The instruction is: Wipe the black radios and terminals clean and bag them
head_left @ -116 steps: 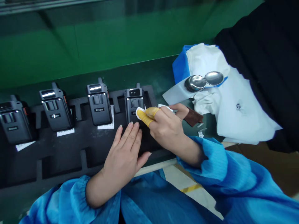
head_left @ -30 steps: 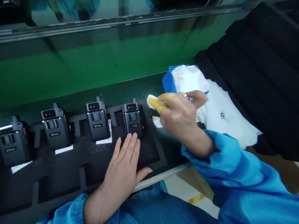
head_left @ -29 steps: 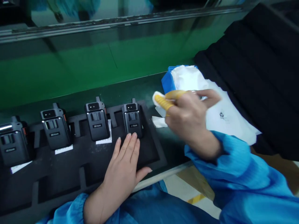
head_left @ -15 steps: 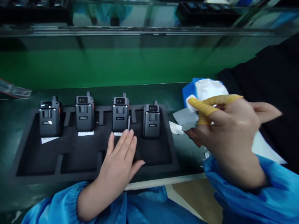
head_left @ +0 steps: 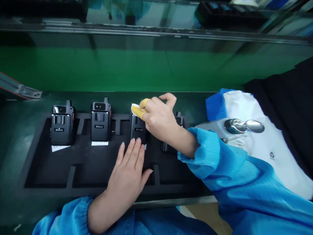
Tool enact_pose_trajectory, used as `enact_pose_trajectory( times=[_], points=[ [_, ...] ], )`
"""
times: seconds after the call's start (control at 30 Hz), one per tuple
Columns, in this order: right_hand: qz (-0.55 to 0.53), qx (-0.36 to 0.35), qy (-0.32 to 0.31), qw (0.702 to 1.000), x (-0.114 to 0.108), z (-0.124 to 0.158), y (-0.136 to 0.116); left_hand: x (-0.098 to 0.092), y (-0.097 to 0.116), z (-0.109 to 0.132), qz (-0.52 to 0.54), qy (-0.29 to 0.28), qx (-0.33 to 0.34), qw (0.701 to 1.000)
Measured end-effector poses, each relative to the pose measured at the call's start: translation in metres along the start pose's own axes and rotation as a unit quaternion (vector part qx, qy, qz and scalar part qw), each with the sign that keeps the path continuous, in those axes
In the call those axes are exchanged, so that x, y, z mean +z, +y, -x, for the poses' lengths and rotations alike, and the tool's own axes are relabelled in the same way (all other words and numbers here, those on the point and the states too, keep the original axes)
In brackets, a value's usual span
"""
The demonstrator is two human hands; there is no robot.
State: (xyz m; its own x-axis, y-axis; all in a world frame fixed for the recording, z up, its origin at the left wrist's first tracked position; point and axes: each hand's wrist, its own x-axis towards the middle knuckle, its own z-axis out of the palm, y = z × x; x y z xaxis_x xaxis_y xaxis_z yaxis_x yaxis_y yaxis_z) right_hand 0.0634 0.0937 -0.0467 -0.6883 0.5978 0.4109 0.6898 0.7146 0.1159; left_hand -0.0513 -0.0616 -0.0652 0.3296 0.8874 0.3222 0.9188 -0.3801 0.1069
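Note:
A black foam tray (head_left: 80, 169) holds several black devices standing in a row. My left hand (head_left: 128, 166) lies flat and open on the tray, its fingertips at the foot of the third device (head_left: 137, 130). My right hand (head_left: 158, 117) wears yellow finger cots and pinches a small white wipe (head_left: 135, 108) against the top of that third device. My right forearm covers most of the fourth device (head_left: 179, 120). The first device (head_left: 60, 125) and second device (head_left: 100, 122) stand untouched to the left.
A blue block (head_left: 215, 106) with white cloths (head_left: 266, 143) lies at the right, with a shiny metal dispenser (head_left: 238, 125) on top. Black fabric (head_left: 288, 88) lies at the far right. White labels (head_left: 99, 143) sit before the devices. A green belt (head_left: 110, 68) runs behind.
My right hand came back from the cloths at the right and now presses the wipe on the third device. My left hand shifted along the tray to that device's foot. The view swung right.

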Motion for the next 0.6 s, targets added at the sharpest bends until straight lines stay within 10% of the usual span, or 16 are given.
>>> enact_pose_trajectory(
  times=[0.6],
  points=[
    [0.094, -0.029, 0.091, 0.991, -0.001, 0.011, 0.007, -0.001, 0.001, -0.002, 0.003, -0.016, -0.005, 1.0]
  ],
)
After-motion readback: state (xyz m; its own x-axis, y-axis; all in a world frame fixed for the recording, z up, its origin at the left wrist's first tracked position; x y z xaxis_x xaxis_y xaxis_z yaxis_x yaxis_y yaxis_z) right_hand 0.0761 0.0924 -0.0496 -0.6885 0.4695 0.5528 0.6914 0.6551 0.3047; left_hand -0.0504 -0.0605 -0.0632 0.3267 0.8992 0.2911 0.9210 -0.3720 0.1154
